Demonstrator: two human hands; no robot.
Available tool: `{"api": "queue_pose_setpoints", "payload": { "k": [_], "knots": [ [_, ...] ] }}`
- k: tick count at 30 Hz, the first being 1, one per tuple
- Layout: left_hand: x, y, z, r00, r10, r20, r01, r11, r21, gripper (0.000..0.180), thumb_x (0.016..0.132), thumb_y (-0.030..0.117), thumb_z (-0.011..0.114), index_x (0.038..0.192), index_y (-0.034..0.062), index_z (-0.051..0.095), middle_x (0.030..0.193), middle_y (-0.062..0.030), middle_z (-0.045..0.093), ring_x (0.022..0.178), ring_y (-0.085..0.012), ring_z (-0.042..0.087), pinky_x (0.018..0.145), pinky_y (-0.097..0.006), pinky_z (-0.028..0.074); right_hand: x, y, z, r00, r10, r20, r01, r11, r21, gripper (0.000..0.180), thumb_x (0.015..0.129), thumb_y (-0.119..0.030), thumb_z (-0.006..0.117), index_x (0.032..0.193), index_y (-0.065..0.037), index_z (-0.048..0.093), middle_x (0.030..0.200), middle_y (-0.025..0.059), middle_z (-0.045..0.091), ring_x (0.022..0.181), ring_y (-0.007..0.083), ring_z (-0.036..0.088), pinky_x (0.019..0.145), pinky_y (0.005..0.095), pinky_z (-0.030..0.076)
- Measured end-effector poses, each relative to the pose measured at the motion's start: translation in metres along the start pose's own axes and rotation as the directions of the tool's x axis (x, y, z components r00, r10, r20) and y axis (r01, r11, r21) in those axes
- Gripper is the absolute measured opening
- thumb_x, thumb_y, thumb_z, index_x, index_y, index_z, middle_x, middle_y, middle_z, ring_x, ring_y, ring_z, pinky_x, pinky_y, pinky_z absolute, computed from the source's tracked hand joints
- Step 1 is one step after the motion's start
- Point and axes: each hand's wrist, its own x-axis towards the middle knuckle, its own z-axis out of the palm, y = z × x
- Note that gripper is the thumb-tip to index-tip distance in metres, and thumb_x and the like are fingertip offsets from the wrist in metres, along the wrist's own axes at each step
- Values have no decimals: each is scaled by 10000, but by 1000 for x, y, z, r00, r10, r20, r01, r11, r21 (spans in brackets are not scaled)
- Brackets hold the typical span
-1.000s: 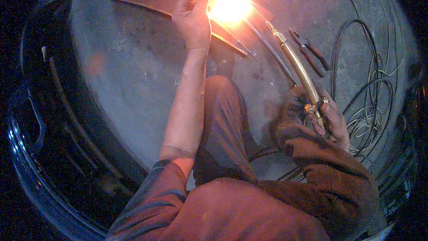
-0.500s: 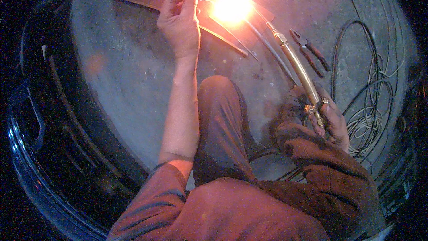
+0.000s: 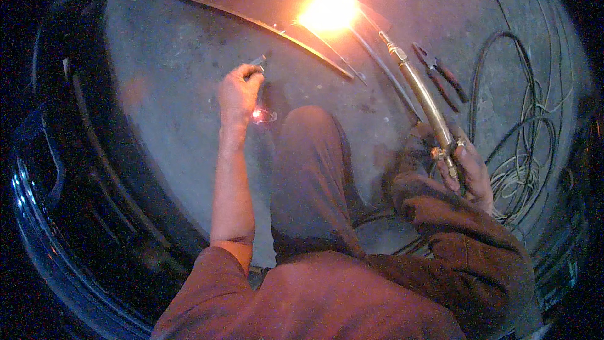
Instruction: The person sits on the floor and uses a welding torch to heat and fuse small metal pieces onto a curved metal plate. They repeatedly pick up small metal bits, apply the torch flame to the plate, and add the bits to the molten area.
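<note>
A brass gas torch (image 3: 420, 91) rests in my right hand (image 3: 473, 173), whose fingers are closed around its valve end. Bright orange-white glare (image 3: 330, 9) beyond the torch tip washes out whatever lies there. My left hand (image 3: 240, 96) is over the floor, to the left of my knee, its fingers pinching a small short grey piece (image 3: 258, 61) whose kind I cannot make out. Beside the left wrist shows a small glowing red spot (image 3: 257, 114). A thin rod (image 3: 336, 58) and a grey tube (image 3: 387, 69) run down from the glare.
Under the glare lies a flat metal sheet (image 3: 251, 20) with a lit front edge. Pliers with dark red handles (image 3: 445, 79) lie right of the torch. Hoses and coiled cable (image 3: 519, 179) spread at the right. A dark, shiny car body part (image 3: 94, 182) curves along the left.
My left hand has drawn back from beside the glare toward me, baring the sheet's edge. A red glowing spot now shows by its wrist. The right hand and torch have barely moved.
</note>
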Motion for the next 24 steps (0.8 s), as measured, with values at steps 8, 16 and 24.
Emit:
{"api": "queue_pose_setpoints", "payload": {
  "k": [8,16,24],
  "knots": [
    [-37,76,84,834,539,117,-490,822,-292,332,815,65,640,1142,75,701,1160,-199,684,1101,-344,679,876,-443,585,-4,-2,0,1000,-15,2,15,998,-53,746,987,-445,608,1545,-46,318,886,60,658,486,64,476,401,196,349],
    [-50,164,179,549,635,543,-670,723,-168,293,848,81,609,1130,26,669,1110,-214,675,964,-389,711,772,-482,622,2,-2,0,998,-38,50,39,999,-12,687,978,-405,640,1494,-31,383,953,100,695,498,76,494,415,204,367],
    [-48,170,180,465,699,544,-794,600,-93,176,817,154,659,926,50,750,1060,-175,701,904,-339,734,729,-452,630,-2,-2,6,999,-46,-18,45,998,-36,784,964,-469,639,1531,-27,325,880,73,661,480,67,475,403,208,358]
  ]
}}
